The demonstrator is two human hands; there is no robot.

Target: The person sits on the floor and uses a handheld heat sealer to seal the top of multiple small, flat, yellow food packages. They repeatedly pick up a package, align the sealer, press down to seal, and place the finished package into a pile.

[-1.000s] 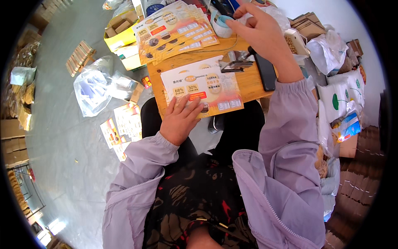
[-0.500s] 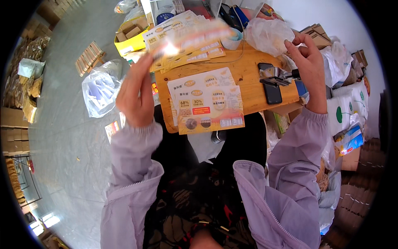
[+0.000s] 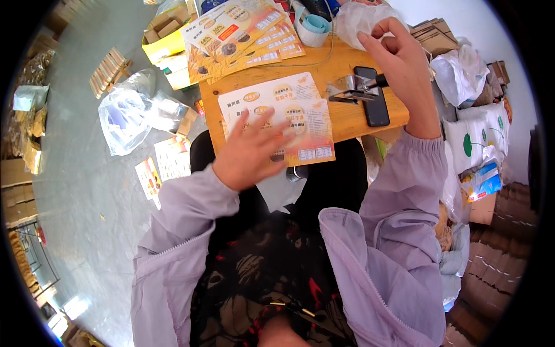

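My left hand [image 3: 251, 150], slightly blurred, has its fingers spread over the orange-and-white printed packets [image 3: 309, 139] at the table's near edge. My right hand [image 3: 399, 69] is raised at the right, fingers loosely curved and apart, with nothing visible in them. Below it sits a metal hand tool with a black handle [image 3: 352, 87], probably a press or stamp. A black phone [image 3: 378, 115] lies beside that tool on the wooden table [image 3: 347, 128]. A fanned pile of similar packets [image 3: 243, 34] lies at the far left of the tabletop.
A yellow box of cardboard pieces [image 3: 159, 43], a tape roll [image 3: 312, 32] and a clear bag [image 3: 352, 20] border the work area. White sacks [image 3: 474, 139] crowd the right. A wooden stool [image 3: 110, 69], plastic bags [image 3: 121, 121] and printed sheets [image 3: 167, 162] are on the floor.
Half a second ago my left hand lifted a blurred packet toward the far pile; now it is lower, spread over the near packets. My right hand has moved up and left since then.
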